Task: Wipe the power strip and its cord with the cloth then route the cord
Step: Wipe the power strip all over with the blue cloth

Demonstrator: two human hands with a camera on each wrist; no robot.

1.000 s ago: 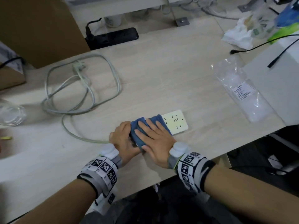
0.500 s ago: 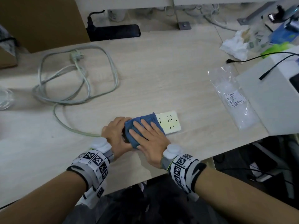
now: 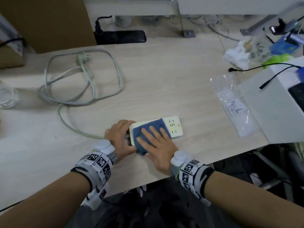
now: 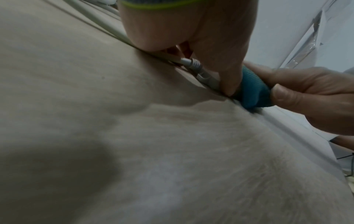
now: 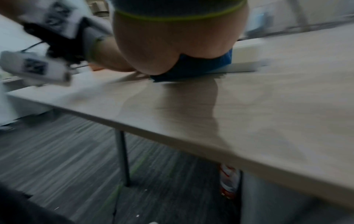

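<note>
A white power strip (image 3: 173, 127) lies on the wooden table (image 3: 164, 71) near its front edge. A blue cloth (image 3: 148, 129) covers the strip's left half. My right hand (image 3: 155, 139) lies flat on the cloth with fingers spread, pressing it down. My left hand (image 3: 119, 136) curls round the strip's left end, where the grey cord (image 3: 72, 129) comes out. The cord runs left and coils in loose loops (image 3: 85, 83) ending at its plug (image 3: 82, 59). The left wrist view shows my thumb (image 4: 226, 68) beside the cord's strain relief (image 4: 193, 64) and the cloth (image 4: 252, 92).
A black power strip (image 3: 121, 37) and a cardboard box (image 3: 46, 22) sit at the back. A clear plastic bag (image 3: 233, 104) and a white box (image 3: 266, 112) lie to the right, with thin black cables (image 3: 263, 66). A clear cup (image 3: 6, 97) stands far left.
The right hand has slid the cloth a little along the strip; the strip's far left edge now shows. The left hand stays on the strip's end.
</note>
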